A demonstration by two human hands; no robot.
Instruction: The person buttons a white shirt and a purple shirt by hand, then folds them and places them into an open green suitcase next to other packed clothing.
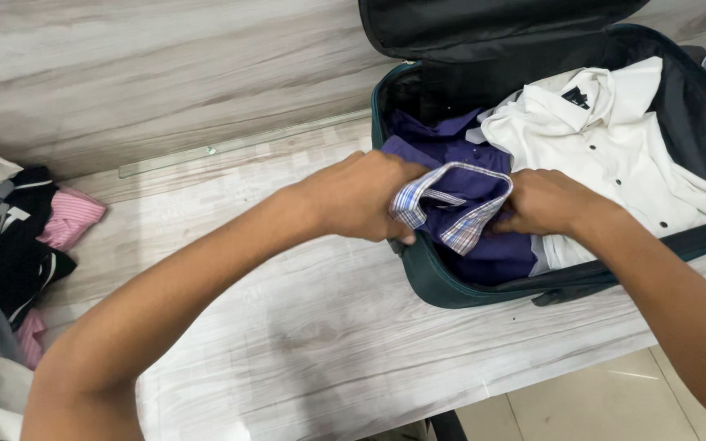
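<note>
Both hands, left hand point(357, 196) and right hand point(545, 200), grip the purple shirt point(471, 200), seemingly settling it into the suitcase point(439, 282) beside the white shirt point(614, 147).

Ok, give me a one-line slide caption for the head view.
Both hands, left hand and right hand, grip a purple shirt inside an open suitcase beside a white shirt.

Two bare forearms and hands point(451, 204), no sleeves, rings or watch

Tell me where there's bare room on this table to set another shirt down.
The widest free patch of the table lies between the clothes pile and the suitcase, under the left hand. The suitcase is crowded with the purple shirt and white shirt.
</note>
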